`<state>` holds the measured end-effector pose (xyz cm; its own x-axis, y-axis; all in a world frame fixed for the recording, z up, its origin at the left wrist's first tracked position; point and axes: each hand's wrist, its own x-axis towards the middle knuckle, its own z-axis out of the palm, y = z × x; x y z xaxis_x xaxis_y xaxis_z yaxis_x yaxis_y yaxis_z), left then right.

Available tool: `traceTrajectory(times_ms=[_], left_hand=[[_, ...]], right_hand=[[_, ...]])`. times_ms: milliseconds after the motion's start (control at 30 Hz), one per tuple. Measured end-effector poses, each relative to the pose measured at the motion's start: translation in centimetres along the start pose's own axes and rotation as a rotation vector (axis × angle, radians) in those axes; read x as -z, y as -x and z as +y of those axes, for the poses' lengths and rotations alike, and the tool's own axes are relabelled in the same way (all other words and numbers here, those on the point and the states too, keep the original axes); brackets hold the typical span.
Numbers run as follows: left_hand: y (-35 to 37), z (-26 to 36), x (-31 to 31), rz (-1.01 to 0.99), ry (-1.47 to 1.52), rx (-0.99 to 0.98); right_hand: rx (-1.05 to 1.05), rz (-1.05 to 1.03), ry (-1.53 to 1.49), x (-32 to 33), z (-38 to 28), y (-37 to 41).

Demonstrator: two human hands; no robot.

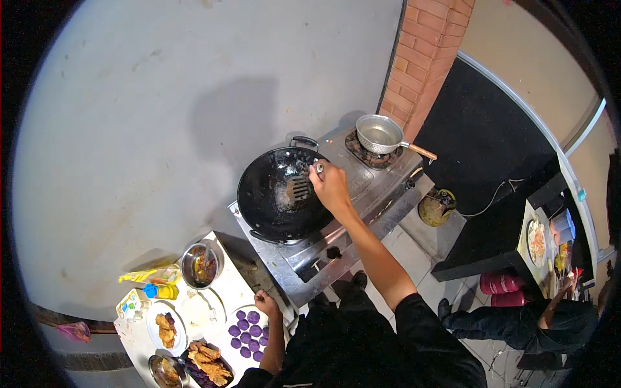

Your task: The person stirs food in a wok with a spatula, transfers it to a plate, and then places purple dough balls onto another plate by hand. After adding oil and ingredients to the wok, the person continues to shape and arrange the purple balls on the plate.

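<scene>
My right hand (330,186) is closed round the handle of a slotted spatula (299,188). The spatula's slotted head rests inside a large black wok (259,194) on the left burner of a steel stove. A wet, shiny patch shows in the wok's bowl around the spatula head. My left hand (266,304) hangs beside the edge of the white table, its fingers curled with nothing visible in them. Closest to it is a plate of purple balls (249,330).
A metal saucepan (380,134) with a wooden handle sits on the right burner. The white table (229,271) bears a metal bowl (202,265), a plate of fried food (167,330) and a yellow bottle (162,291). Another person (537,320) works at the right-hand counter.
</scene>
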<state>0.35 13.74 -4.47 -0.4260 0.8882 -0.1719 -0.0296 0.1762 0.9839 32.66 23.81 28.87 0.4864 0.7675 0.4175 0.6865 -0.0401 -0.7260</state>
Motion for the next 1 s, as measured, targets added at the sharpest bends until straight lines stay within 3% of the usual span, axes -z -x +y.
traceTrajectory(times_ms=[467, 667, 767, 967, 1000], left_hand=[[0.4, -0.3, 0.8, -0.003, -0.038, -0.088], [1.0, -0.1, 0.7, 0.017, 0.007, -0.05], [0.9, -1.2, 0.8, 0.01, 0.062, -0.022], [0.8, -2.2, 1.6, -0.065, 0.101, 0.015], [0.9, -2.1, 1.6, -0.062, 0.098, 0.033]], right_hand=[[0.13, 0.035, -0.025, -1.3, 1.0, 0.5], [0.313, -0.063, -0.142, -0.9, 0.7, 1.4], [0.271, -0.083, -0.251, 1.3, -1.2, 2.4], [0.464, -0.137, -0.146, -0.5, 0.4, 2.0], [0.451, -0.236, -0.157, -0.9, 0.7, 2.0]])
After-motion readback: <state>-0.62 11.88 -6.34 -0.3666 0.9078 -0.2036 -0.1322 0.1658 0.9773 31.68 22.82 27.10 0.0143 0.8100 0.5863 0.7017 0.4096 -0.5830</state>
